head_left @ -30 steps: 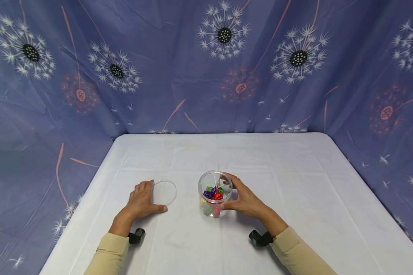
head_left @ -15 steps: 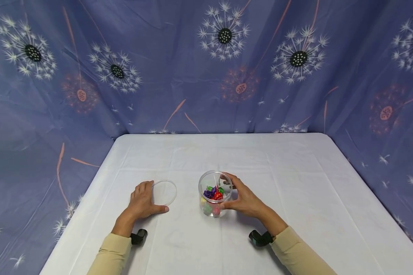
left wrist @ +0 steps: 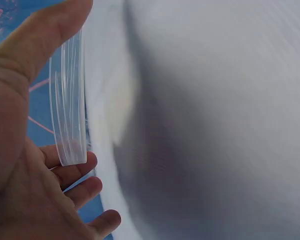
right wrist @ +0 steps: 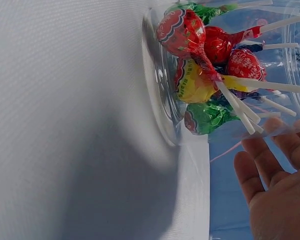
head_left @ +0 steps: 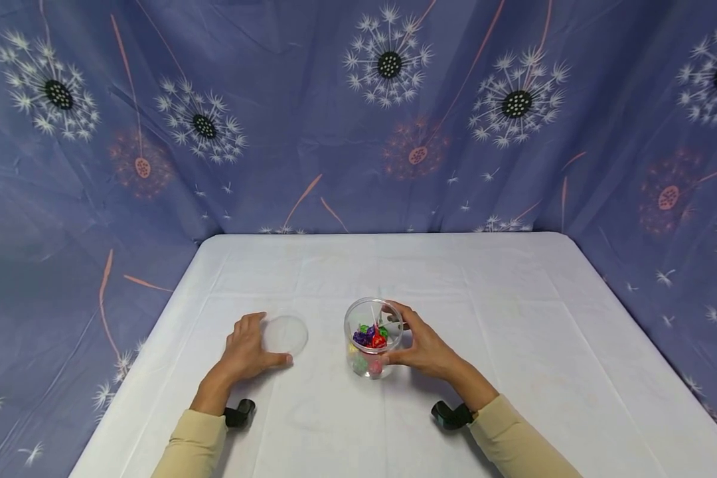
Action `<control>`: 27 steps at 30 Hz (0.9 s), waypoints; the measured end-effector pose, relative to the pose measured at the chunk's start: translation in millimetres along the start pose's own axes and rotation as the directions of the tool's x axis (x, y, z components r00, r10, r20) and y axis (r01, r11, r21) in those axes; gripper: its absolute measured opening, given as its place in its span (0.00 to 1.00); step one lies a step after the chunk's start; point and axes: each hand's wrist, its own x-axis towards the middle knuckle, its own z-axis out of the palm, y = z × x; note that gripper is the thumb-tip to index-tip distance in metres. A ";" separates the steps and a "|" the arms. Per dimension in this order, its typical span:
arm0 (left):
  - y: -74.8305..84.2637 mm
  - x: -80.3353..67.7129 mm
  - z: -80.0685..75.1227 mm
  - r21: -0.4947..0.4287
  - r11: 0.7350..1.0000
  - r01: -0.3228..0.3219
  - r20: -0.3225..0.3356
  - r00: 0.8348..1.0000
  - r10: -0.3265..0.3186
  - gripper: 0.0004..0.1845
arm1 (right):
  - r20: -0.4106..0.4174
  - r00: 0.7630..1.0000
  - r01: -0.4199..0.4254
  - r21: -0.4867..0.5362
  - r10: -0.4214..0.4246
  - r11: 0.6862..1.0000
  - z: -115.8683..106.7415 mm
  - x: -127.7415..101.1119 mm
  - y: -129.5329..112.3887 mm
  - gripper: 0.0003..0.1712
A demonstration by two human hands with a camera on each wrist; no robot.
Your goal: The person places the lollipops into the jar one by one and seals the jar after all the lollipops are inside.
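Observation:
In the head view, a clear round lid (head_left: 287,336) lies low over the white cloth, left of centre. My left hand (head_left: 246,348) holds its left side between thumb and fingers; the left wrist view shows the ridged lid edge (left wrist: 70,110) between them. Right of the lid stands a clear, uncovered plastic jar (head_left: 361,315). Round its right side curves my right hand (head_left: 423,345), gripping it. Inside are several wrapped lollipops (head_left: 373,337). Red, yellow and green wrappers with white sticks show in the right wrist view, where the jar (right wrist: 162,95) rests on the cloth.
A white cloth covers the table (head_left: 502,299). Behind it and along both sides hangs a blue curtain (head_left: 311,119) with dandelion prints. Dark wrist mounts (head_left: 452,415) sit below both hands.
The lid's face now catches the light as a pale disc, where earlier only its rim showed, so it has tilted slightly. The right hand and jar stay in place.

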 end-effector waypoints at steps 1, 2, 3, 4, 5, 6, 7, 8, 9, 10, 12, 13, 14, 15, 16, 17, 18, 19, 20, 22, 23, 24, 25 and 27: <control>2.8 -0.2 -1.4 -0.011 1.000 -0.003 0.001 1.000 0.003 0.57 | -0.003 1.000 0.002 -0.002 -0.002 1.000 0.0 0.0 0.0 0.54; 6.2 -0.6 -2.9 -0.023 1.000 -0.007 0.003 1.000 0.007 0.57 | -0.005 1.000 0.006 -0.004 -0.006 1.000 -0.1 0.1 0.1 0.54; 9.7 -1.1 -4.3 -0.035 0.999 -0.012 0.003 1.000 0.012 0.58 | -0.008 1.000 0.008 -0.006 -0.008 1.000 -0.3 0.0 0.0 0.54; 13.5 -1.5 -5.6 -0.047 0.999 -0.018 0.005 1.000 0.018 0.58 | -0.009 1.000 0.010 -0.009 -0.010 1.000 -0.3 0.0 0.1 0.54; 17.7 -2.2 -6.9 -0.059 0.998 -0.023 0.009 1.000 0.023 0.58 | -0.011 1.000 0.011 -0.010 -0.011 1.000 -0.4 0.0 0.2 0.54; 22.0 -3.1 -8.1 -0.068 0.997 -0.031 0.010 0.999 0.031 0.58 | -0.012 1.000 0.013 -0.008 -0.013 1.000 -0.4 0.2 0.5 0.54; 26.6 -4.2 -9.2 -0.077 0.996 -0.039 0.010 0.999 0.040 0.58 | -0.011 1.000 0.014 -0.005 -0.014 1.000 -0.4 0.2 0.6 0.54; 30.6 -5.3 -10.2 -0.085 0.995 -0.050 0.012 0.999 0.051 0.58 | -0.011 1.000 0.014 -0.005 -0.014 1.000 -0.3 0.1 0.7 0.54; 34.4 -6.4 -11.0 -0.093 0.994 -0.060 0.012 0.998 0.061 0.58 | -0.009 1.000 0.011 -0.006 -0.011 1.000 -0.2 0.1 0.8 0.54; 38.2 -7.7 -12.0 -0.095 0.993 -0.071 0.014 0.997 0.073 0.58 | -0.008 1.000 0.009 -0.005 -0.010 1.000 0.0 0.2 1.0 0.54; 44.8 -9.8 -13.7 -0.090 0.991 -0.095 0.013 0.995 0.097 0.58 | -0.007 1.000 0.005 -0.003 -0.005 1.000 0.3 0.0 0.9 0.55; 48.0 -10.5 -14.7 -0.088 0.990 -0.106 0.012 0.994 0.107 0.58 | -0.007 1.000 0.002 -0.004 -0.002 1.000 0.4 -0.1 0.8 0.55; 51.0 -11.2 -15.7 -0.083 0.990 -0.116 0.011 0.993 0.118 0.58 | -0.008 1.000 -0.002 -0.006 0.002 1.000 0.4 -0.2 0.7 0.55; 53.8 -11.8 -16.8 -0.076 0.989 -0.126 0.008 0.992 0.127 0.58 | -0.009 1.000 -0.006 -0.007 0.006 1.000 0.4 -0.4 0.4 0.55; 56.4 -12.1 -17.8 -0.068 0.988 -0.138 0.005 0.990 0.138 0.58 | -0.010 1.000 -0.006 -0.009 0.006 1.000 0.3 -0.6 0.5 0.55; 58.8 -12.4 -18.8 -0.063 0.987 -0.148 0.002 0.989 0.148 0.58 | -0.011 1.000 -0.007 -0.011 0.007 1.000 0.2 -0.8 0.6 0.55; 61.3 -12.8 -19.9 -0.060 0.986 -0.157 -0.001 0.988 0.158 0.58 | -0.011 1.000 -0.007 -0.012 0.007 1.000 0.2 -0.9 0.8 0.54; 63.8 -13.2 -21.0 -0.058 0.984 -0.167 -0.006 0.986 0.167 0.57 | -0.012 1.000 -0.004 -0.011 0.004 1.000 0.2 -1.0 1.0 0.54; 66.1 -13.5 -21.9 -0.057 0.983 -0.177 -0.008 0.984 0.177 0.57 | -0.011 1.000 -0.003 -0.012 0.003 1.000 0.1 -1.2 1.3 0.54; 70.2 -14.3 -23.4 -0.059 0.979 -0.193 -0.013 0.981 0.193 0.57 | -0.010 1.000 -0.001 -0.008 0.001 1.000 0.2 -1.3 1.7 0.54; 72.2 -14.9 -24.2 -0.059 0.978 -0.200 -0.014 0.980 0.200 0.57 | -0.010 1.000 -0.003 -0.004 0.002 1.000 0.3 -1.3 1.6 0.54; 73.9 -15.4 -24.7 -0.060 0.976 -0.207 -0.016 0.978 0.207 0.57 | -0.009 1.000 -0.004 -0.001 0.004 1.000 0.4 -1.3 1.5 0.54; 75.3 -15.9 -25.1 -0.057 0.975 -0.214 -0.017 0.977 0.213 0.57 | -0.008 1.000 -0.005 0.001 0.005 1.000 0.4 -1.3 1.5 0.54; 77.8 -16.7 -25.9 -0.049 0.973 -0.226 -0.025 0.974 0.225 0.57 | -0.010 1.000 -0.007 0.003 0.007 1.000 0.6 -1.2 1.5 0.54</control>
